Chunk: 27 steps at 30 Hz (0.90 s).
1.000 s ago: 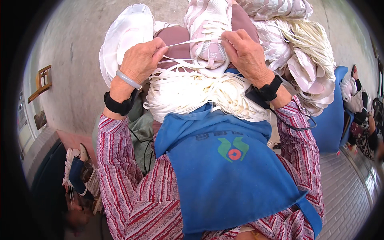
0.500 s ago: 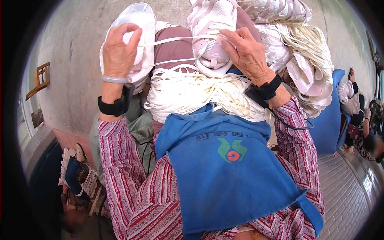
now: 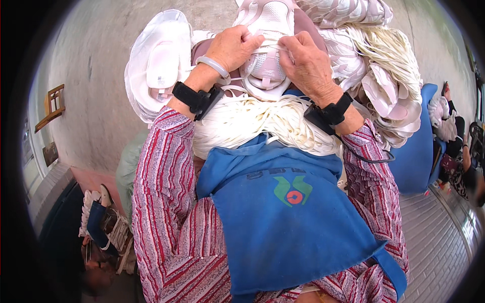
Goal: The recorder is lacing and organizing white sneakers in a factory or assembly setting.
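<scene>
A pale pink and white shoe upper [image 3: 264, 71] lies across my lap, its eyelet rows and tongue facing up. My left hand [image 3: 232, 49] reaches over its left side, thumb and forefinger pinched on a white shoelace at the eyelets. On the right side of the upper, my right hand [image 3: 309, 65] has its fingers curled and pinched at the lace. The exact grip of the fingertips is partly hidden. Between the upper and my blue apron [image 3: 298, 227] rests a thick bundle of white shoelaces [image 3: 252, 123].
A stack of white and pink uppers [image 3: 139, 65] lies left of my lap. To the right sit more uppers [image 3: 389, 96] with a hank of cream laces [image 3: 386, 48]. A blue chair [image 3: 411, 151] stands at right. Other people [image 3: 467, 156] sit at the far right and lower left.
My left hand has moved right, from above the left stack to the upper, and the lace stretched between my hands is drawn in. My right hand has stayed near the eyelets.
</scene>
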Available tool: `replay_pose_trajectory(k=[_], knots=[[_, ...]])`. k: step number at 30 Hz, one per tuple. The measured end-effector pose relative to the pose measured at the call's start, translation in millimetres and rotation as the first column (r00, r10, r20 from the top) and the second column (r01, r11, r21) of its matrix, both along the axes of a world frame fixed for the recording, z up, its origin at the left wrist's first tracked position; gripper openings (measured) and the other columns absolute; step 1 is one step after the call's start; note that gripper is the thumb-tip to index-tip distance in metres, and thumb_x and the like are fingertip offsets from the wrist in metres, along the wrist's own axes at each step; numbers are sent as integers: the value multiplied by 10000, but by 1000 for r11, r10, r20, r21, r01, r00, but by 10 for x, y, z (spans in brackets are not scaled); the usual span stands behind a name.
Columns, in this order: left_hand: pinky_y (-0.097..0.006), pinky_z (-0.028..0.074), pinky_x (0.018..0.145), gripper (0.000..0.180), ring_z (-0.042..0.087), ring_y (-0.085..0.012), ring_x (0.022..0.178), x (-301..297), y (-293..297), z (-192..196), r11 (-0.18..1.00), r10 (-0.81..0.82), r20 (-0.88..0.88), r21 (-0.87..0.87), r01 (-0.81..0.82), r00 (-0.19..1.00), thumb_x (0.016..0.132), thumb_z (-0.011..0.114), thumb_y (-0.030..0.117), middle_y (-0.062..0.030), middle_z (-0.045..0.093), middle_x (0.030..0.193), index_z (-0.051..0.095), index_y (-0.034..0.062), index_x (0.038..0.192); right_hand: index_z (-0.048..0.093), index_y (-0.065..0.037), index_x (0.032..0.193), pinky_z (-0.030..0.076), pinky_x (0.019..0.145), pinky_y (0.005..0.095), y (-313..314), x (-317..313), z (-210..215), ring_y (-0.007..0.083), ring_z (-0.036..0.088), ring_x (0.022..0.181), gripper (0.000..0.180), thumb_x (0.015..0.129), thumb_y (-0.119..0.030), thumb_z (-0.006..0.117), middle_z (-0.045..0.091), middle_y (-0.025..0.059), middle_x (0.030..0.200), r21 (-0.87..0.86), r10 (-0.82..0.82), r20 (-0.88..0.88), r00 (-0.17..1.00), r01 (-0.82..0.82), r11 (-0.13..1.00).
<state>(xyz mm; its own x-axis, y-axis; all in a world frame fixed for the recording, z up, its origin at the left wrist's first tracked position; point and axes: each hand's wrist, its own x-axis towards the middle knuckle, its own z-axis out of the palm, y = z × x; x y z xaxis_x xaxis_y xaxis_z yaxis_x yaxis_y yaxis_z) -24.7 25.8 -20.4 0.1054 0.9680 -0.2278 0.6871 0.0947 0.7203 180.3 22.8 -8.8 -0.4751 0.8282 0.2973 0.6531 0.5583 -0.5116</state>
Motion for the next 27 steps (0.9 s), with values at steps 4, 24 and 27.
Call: replay_pose_trajectory(k=[4, 24, 27], knots=[[-398, 490, 698, 423, 626, -344, 740, 15, 97, -26, 998, -16, -20, -58, 14, 1000, 832, 560, 431, -192, 656, 793, 632, 15, 820, 580, -51, 859, 508, 555, 388, 8, -70, 48, 295, 627, 678, 121, 775, -128, 620, 556, 103, 852, 35, -25, 94, 995, 22, 999], [-355, 431, 654, 502, 524, -232, 660, -59, 1, -30, 999, -50, 23, 1, 50, 998, 922, 476, 478, -130, 571, 698, 589, -5, 849, 597, -59, 850, 470, 572, 362, 14, 80, -108, 247, 580, 631, 115, 739, -50, 621, 561, 95, 770, -109, -133, -200, 971, 113, 988], [-357, 433, 626, 529, 518, -231, 624, -17, -40, 78, 1000, -28, -8, -14, 27, 1000, 917, 481, 499, -129, 564, 661, 595, -8, 818, 590, -74, 932, 486, 583, 363, -8, 111, -128, 245, 595, 649, 180, 757, -51, 618, 566, 89, 812, -110, -131, -176, 976, 113, 987]])
